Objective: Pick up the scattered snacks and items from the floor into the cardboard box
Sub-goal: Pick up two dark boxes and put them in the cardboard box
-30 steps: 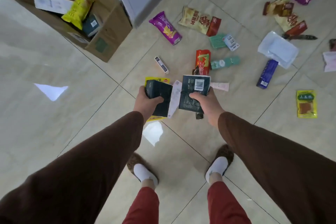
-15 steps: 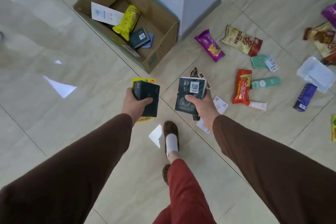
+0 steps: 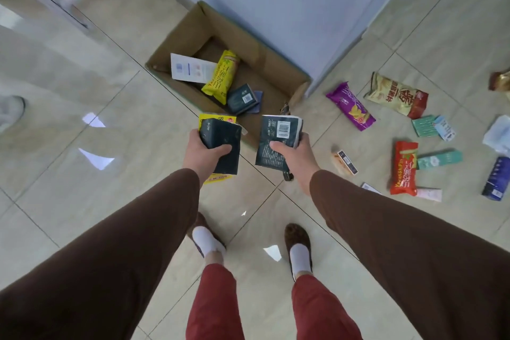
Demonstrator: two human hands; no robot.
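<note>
Both arms out front, just short of the cardboard box standing open on the floor. The left hand grips a dark packet stacked on a yellow one; the right hand clutches a dark barcoded pouch. More snacks lie scattered right, including a purple bag.

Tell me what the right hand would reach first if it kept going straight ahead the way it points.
Probably the cardboard box: the right hand, holding a dark packet, points at its near corner. Depth is unclear, so it might pass above the rim.
</note>
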